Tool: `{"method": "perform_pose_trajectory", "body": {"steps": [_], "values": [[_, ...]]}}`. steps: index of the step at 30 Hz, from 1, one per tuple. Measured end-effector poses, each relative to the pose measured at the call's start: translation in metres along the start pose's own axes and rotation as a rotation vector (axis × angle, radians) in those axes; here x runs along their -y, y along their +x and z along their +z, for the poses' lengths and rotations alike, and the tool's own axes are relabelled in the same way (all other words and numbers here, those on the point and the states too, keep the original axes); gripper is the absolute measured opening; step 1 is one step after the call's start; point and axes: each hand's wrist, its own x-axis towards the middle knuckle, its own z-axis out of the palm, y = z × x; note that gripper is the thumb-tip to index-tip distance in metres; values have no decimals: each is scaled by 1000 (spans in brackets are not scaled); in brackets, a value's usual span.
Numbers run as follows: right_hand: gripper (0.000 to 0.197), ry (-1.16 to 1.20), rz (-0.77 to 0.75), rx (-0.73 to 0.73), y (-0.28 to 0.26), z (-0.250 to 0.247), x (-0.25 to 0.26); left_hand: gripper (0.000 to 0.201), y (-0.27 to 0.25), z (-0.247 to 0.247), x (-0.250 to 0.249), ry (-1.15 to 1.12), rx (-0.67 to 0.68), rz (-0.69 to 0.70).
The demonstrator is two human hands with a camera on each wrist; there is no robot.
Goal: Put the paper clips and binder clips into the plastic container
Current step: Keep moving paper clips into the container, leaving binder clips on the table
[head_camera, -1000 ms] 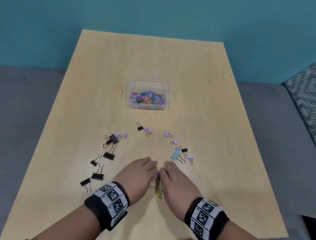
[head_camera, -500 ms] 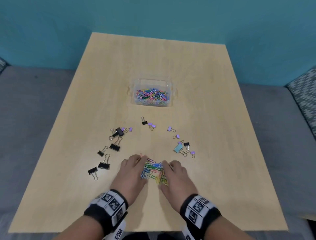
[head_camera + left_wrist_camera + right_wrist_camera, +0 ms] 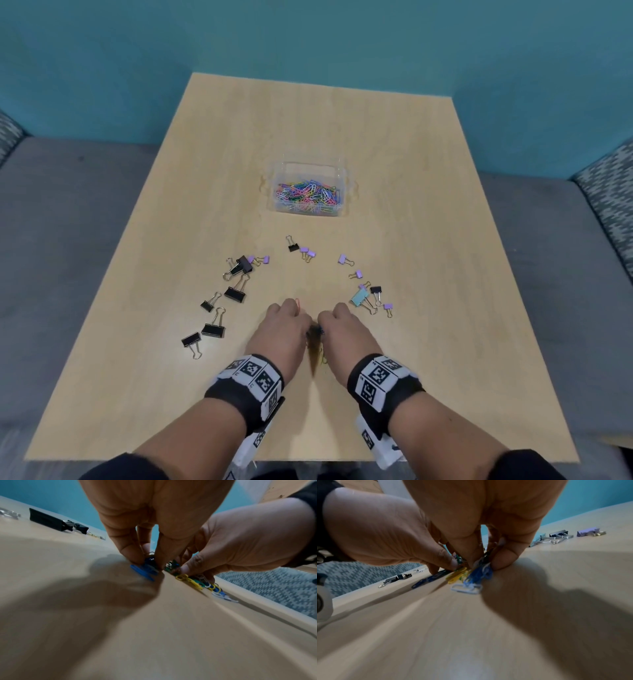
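Pinching a small heap of colored paper clips (image 3: 467, 574) between them, left hand (image 3: 279, 337) and right hand (image 3: 346, 337) meet, fingers curled, on the tabletop (image 3: 428, 240).

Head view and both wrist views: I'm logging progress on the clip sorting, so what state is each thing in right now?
plastic container: open, on the table, holding coloured paper clips.
loose paper clips: bunched on the table between both hands.
left hand: fingers curled, pinching the clips.
right hand: fingers curled, pinching the clips.
black binder clips: on the table, outside the container.
purple binder clips: on the table, outside the container.
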Motion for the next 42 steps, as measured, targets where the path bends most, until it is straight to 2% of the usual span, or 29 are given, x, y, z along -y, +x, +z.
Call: {"method": "perform_pose_trajectory", "body": {"steps": [6,10,16,18,21,23,26,29,34,37,39,42], "values": [[24,32,45,31,-2,-3,-6,15,-2,-6,5,-11,49,-21],[13,108,89,63,-1,-6,-11,16,-2,-9,10,-131,34,-112],[9,310,138,123,0,-16,-23,17,0,-23,18,-330,129,-214],[15,524,222,160,-2,-20,-27,20,0,-28,21,-481,175,-299],[21,858,309,236,-2,-30,-32,22,3,-45,23,-910,232,-474],[12,926,297,279,2,-45,-34,17,9,-61,27,-1082,242,-521],[11,967,243,246,23,-73,-33,8,33,-89,30,-1174,198,-499],[17,926,160,97,64,-108,-32,17,76,-119,33,-1184,33,-462],[23,729,115,-123,149,-158,-29,20,161,-153,38,-1027,-167,-363],[18,635,103,-178,186,-179,-17,18,196,-160,37,-898,-187,-300],[10,542,110,-144,197,-187,-13,15,205,-158,37,-806,-145,-265],[28,319,117,-198,189,-190,-23,20,191,-148,51,-743,-141,-266]]}}
